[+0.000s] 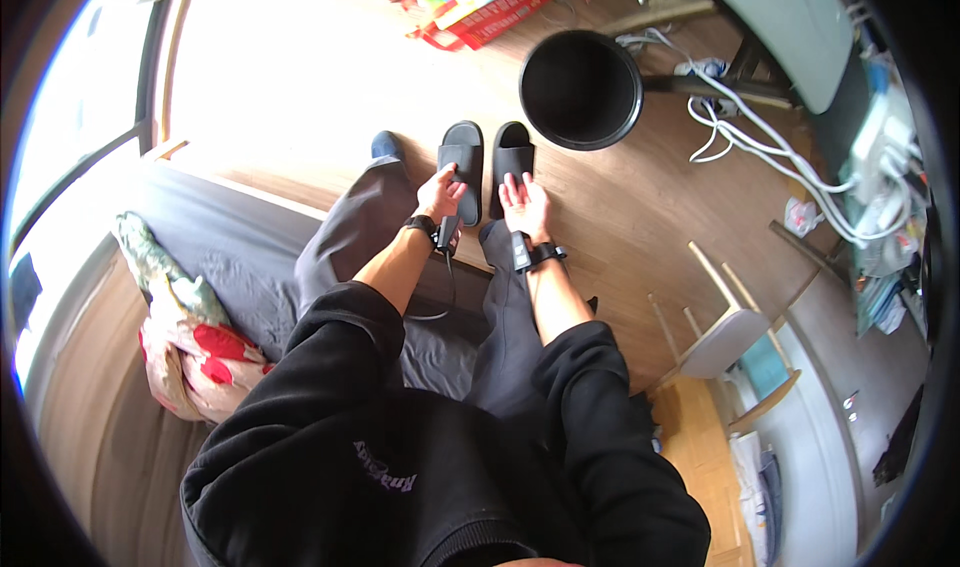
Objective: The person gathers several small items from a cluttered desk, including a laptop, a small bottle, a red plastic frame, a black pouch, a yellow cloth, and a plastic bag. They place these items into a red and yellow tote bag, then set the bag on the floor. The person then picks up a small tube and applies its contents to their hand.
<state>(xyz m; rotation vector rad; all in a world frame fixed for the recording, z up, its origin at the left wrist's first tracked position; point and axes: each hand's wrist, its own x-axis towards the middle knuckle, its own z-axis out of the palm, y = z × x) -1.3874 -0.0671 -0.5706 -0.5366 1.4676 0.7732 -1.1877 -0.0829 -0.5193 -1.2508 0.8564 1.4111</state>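
Left hand: half curled at the left slipper; whether pinched, I cannot tell. Right hand: palm up, fingers extended, apparently clasping nothing, at the right slipper. Slippers: black, side by side on the floor. Handling, my judgement: take both straps evenly, soles level. Forearms: reaching down, converging; left between the legs, right outside.

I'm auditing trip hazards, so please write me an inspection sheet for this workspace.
Surface: wood-look floor, glaring at upper left.
Job's things: black left slide, black right slide, side by side.
Clutter: black bin, red bag.
Hands: left hand overlaps left slide in view, right hand the right slide; contact unclear.
Cables: white cables at right; black cable at left wrist unit.
Surroundings: gray-sheeted bed at left, wooden-legged chair at right.
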